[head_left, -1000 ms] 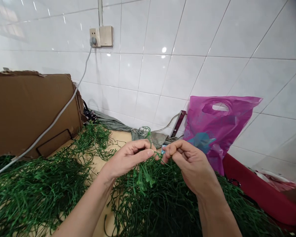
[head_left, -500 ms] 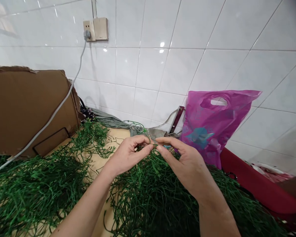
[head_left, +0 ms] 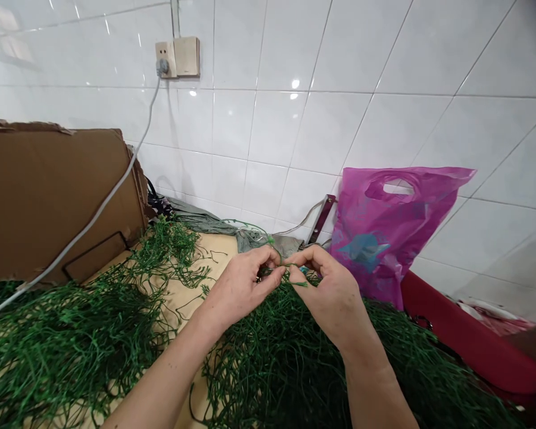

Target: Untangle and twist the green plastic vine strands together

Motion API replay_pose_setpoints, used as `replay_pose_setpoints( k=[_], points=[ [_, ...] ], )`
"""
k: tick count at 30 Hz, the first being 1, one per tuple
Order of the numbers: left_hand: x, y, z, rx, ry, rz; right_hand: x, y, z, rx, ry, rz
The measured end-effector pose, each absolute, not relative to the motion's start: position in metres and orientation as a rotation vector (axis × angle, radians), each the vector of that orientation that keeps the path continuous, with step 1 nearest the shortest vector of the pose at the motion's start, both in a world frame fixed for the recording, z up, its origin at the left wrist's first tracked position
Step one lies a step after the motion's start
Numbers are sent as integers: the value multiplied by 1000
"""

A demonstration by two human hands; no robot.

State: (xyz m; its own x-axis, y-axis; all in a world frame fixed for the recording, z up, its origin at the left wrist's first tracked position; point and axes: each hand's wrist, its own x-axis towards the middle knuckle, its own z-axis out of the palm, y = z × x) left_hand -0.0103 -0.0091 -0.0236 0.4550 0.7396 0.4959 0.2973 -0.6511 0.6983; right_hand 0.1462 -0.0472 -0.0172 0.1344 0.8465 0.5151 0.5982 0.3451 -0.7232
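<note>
Thumb and fingertips of my left hand (head_left: 245, 283) pinch a thin green plastic strand (head_left: 273, 241) near the middle of the view. Right beside it, my right hand (head_left: 330, 286) pinches the same strand, with a short green end sticking out over its thumb. The fingertips of both hands almost touch. Part of the strand arcs up and back to the left. Beneath the hands lies a large heap of green strands (head_left: 281, 363), and another pile (head_left: 71, 345) spreads over the tan surface (head_left: 218, 244) at the left.
A cardboard box (head_left: 58, 196) stands at the left, with a grey cable (head_left: 111, 193) running past it to a wall socket (head_left: 164, 59). A purple bag (head_left: 384, 232) leans against the tiled wall at the right, beside a red object (head_left: 473, 339).
Both hands have shifted slightly, and the right thumb and fingers are more bent. A short green strand end now shows across the right thumb. The whole view has moved a little.
</note>
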Motion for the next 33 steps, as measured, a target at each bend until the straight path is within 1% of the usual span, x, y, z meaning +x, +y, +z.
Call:
replay_pose_setpoints(
  k=[6, 11, 16, 18, 21, 22, 24, 27, 30, 33],
  points=[
    [-9, -8, -24, 2156, 871, 1075, 143, -41, -25, -1307, -1469, 259],
    [-10, -5, -30, 2242, 916, 1072, 149, -44, -26, -1374, -1682, 407],
    [-15, 1, -33, 2339, 868, 1104, 157, -50, -22, -1432, -1839, 402],
    [-20, 1, -31, 2253, 749, 1055, 160, -54, -17, -1332, -1863, 569],
    [-25, -3, -26, 1956, 477, 959, 161, -59, -13, -1022, -1808, 948],
    [-26, -5, -25, 1847, 397, 930, 160, -61, -13, -909, -1756, 1033],
    [-27, -8, -26, 1633, 291, 924, 160, -63, -16, -718, -1638, 1097],
    [-25, -6, -29, 1394, 276, 976, 165, -66, -17, -645, -1536, 1008],
    [-22, 1, -33, 1297, 422, 1055, 181, -71, -10, -949, -1650, 851],
    [-17, 7, -37, 1265, 506, 1139, 195, -74, 2, -1288, -1872, 607]
  ],
)
